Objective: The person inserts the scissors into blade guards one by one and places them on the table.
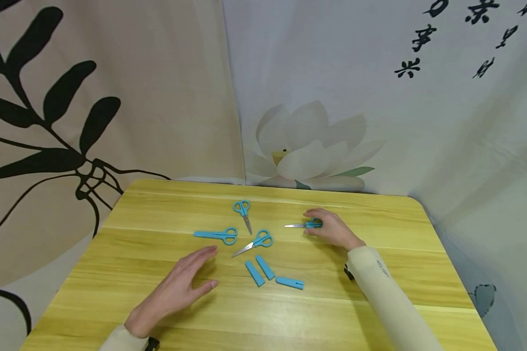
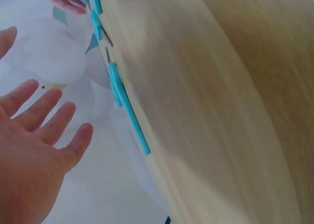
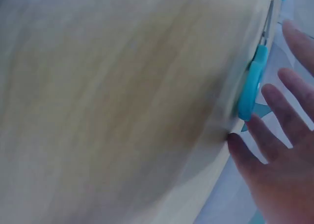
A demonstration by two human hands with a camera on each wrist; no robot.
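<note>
My right hand (image 1: 331,229) reaches over a pair of scissors (image 1: 295,225) lying at right, its blades pointing left. In the right wrist view the fingers are spread beside the blue handles (image 3: 252,84), not curled round them. The left hand (image 1: 177,287) hovers over the table's left side, fingers extended and thumb apart, holding nothing. Nearest to it is a pair of scissors in a blue blade cover (image 1: 208,235). Two more blue-handled scissors lie bare in the middle, one at the back (image 1: 244,214) and one farther forward (image 1: 256,241).
Three loose blue blade covers lie in front of the scissors: a left one (image 1: 254,274), a middle one (image 1: 265,267) and a right one (image 1: 290,282). The wooden table (image 1: 377,302) ends at a printed curtain (image 1: 193,97) behind it.
</note>
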